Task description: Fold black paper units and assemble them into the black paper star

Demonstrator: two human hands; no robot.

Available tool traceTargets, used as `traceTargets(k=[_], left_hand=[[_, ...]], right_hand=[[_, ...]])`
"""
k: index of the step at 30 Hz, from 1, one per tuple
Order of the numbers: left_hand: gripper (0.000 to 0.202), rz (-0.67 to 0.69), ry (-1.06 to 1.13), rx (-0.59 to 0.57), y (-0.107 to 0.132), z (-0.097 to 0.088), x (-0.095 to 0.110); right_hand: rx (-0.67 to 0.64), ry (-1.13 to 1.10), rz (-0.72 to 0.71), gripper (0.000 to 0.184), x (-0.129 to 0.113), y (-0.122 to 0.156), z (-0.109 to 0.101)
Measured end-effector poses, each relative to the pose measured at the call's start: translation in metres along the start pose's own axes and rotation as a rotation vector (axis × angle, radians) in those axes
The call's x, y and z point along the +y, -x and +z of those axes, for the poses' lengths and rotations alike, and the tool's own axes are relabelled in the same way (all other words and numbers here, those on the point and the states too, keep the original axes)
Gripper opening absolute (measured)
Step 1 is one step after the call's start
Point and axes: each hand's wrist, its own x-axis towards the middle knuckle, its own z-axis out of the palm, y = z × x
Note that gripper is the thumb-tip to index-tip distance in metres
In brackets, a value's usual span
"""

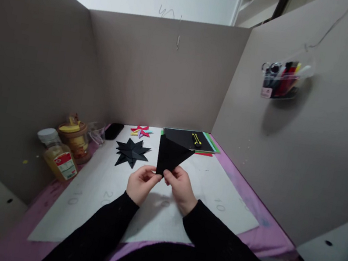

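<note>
A folded piece of black paper (172, 153), roughly a triangle with its point down, is held up over the white sheet. My left hand (142, 183) pinches its lower tip from the left. From the right, my right hand (181, 187) grips the same lower corner, thumb on the near face. The fingers behind the paper are partly hidden. To the left of the hands lies a black paper star (132, 152) with several points. Farther back is a smaller star of red, yellow and lilac paper (141, 131).
A stack of coloured paper (179, 137) with a black-and-yellow cutter (196, 140) lies at the back right. At left stand a glue bottle (61, 156), a pot (75, 138) and a clear cup (96, 134); a black phone-like object (114, 131) lies behind. A pen holder (282, 84) hangs on the right wall.
</note>
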Motion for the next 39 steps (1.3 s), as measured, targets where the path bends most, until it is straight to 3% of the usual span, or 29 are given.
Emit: traceTargets(k=[7, 16, 22, 30, 39], left_hand=[[0.022, 0.039, -0.189, -0.074, 0.001, -0.002, 0.005], [0.022, -0.014, 0.021, -0.152, -0.005, -0.012, 0.004], [0.024, -0.051, -0.014, -0.147, -0.005, -0.012, 0.005], [0.026, 0.024, -0.201, -0.101, -0.004, -0.011, 0.008], [0.03, -0.067, 0.093, -0.25, -0.008, -0.015, -0.001]], right_hand=[[0.006, -0.031, 0.096, 0.025, -0.008, 0.001, 0.003], [-0.19, -0.226, 0.295, 0.027, -0.011, 0.0, 0.0], [-0.204, -0.191, 0.255, 0.027, -0.005, 0.0, -0.003], [-0.131, 0.005, 0.102, 0.019, -0.013, 0.003, 0.001], [-0.283, -0.08, 0.146, 0.02, -0.004, 0.002, -0.005]])
